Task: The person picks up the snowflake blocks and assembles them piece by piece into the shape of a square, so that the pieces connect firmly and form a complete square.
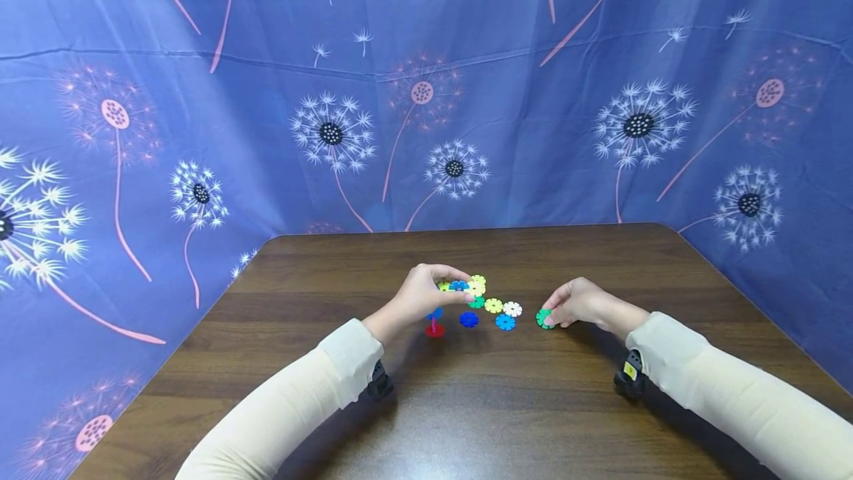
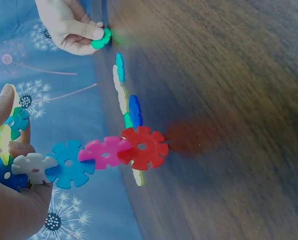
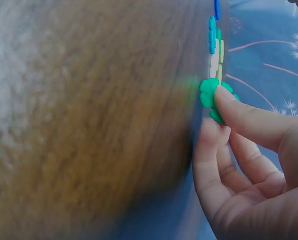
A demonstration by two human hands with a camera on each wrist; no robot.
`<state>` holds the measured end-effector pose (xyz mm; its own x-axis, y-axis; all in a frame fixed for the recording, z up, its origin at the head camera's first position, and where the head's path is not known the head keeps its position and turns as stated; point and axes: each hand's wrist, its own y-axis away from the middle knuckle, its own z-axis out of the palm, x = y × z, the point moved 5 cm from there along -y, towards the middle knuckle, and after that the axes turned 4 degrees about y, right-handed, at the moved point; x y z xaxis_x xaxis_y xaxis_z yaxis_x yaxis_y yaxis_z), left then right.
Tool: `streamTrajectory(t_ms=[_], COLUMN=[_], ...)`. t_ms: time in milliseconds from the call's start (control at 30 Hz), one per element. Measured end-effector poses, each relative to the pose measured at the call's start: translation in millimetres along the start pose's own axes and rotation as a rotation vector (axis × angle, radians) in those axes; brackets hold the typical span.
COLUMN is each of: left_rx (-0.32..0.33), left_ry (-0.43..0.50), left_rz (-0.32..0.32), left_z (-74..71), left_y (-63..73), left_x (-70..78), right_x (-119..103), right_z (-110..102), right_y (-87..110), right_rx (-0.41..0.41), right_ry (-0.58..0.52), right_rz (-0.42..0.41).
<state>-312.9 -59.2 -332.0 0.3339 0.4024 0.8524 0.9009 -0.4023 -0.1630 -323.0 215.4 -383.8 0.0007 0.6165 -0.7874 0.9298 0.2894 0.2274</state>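
My left hand (image 1: 421,293) grips a chain of interlocked plastic flower discs above the table. In the left wrist view, the chain runs from a red disc (image 2: 144,148) through a pink disc (image 2: 104,153), a light blue disc (image 2: 68,164) and a white disc (image 2: 34,168) to more blue and yellow ones among the fingers, which partly hide them. To the right, my right hand (image 1: 580,302) pinches a green flower disc (image 1: 544,318) between thumb and fingers, low over the table. The right wrist view shows the thumb over part of this green disc (image 3: 208,93).
Between the hands lie several loose discs, among them a dark blue disc (image 1: 469,319), a light blue disc (image 1: 505,322), a white disc (image 1: 512,309) and a yellow disc (image 1: 493,306). The brown wooden table (image 1: 506,406) ends at a blue dandelion-print curtain (image 1: 533,132).
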Motion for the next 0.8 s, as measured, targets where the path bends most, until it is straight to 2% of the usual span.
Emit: streamTrajectory(t_ms=[267, 367, 600, 800], left_rx=[-0.005, -0.010, -0.007, -0.009], left_ry=[0.005, 0.008, -0.012, -0.024], left_rz=[0.001, -0.007, -0.016, -0.020], left_z=[2.9, 3.6, 3.7, 5.0], left_y=[-0.3, 0.6, 0.9, -0.4], left_x=[2.7, 3.8, 5.4, 8.6], right_x=[-4.8, -9.7, -29.3, -50.1], right_z=[1.4, -0.1, -3.2, -0.8], right_y=[1.1, 2.3, 8.2, 13.5], right_rx=[-0.078, -0.052, 0.028, 0.060], right_ry=[-0.228, -0.269, -0.283, -0.309], right_rz=[-0.038, -0.048, -0.077, -0.164])
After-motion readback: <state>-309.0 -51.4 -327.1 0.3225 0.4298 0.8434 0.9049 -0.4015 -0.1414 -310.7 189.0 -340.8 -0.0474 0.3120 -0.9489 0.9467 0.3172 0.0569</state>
